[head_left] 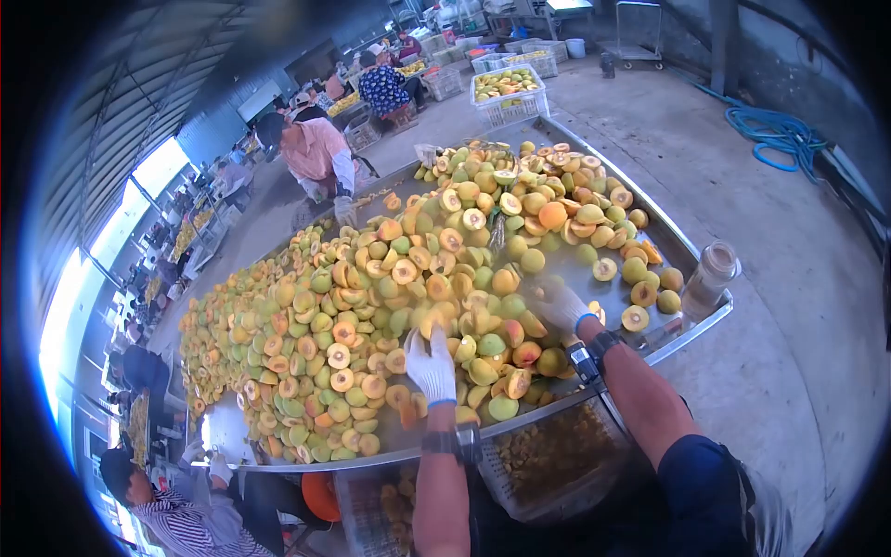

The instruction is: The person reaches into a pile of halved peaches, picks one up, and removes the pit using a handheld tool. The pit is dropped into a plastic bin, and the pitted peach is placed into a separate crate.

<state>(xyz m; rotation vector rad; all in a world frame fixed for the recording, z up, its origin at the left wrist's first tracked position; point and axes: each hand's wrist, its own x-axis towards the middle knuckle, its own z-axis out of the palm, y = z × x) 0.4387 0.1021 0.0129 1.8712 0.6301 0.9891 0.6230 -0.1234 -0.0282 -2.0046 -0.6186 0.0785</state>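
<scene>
A big steel table (691,249) is heaped with halved peaches (371,297), yellow-green skins and orange cut faces. My left hand (432,364), in a white glove, rests on the halves near the table's front edge; whether it grips one I cannot tell. My right hand (559,304), also white-gloved and blurred, reaches into the pile further right, beside a bare patch of steel. A watch sits on each wrist. Below the front edge hangs a plastic crate (557,455) holding dark pits and scraps.
A capped bottle (710,277) stands at the table's right corner. Other people work the table: one in pink (316,153) at the far side, one in stripes (176,515) at the lower left. White crates of fruit (506,93) and a blue hose (775,135) lie on the floor behind.
</scene>
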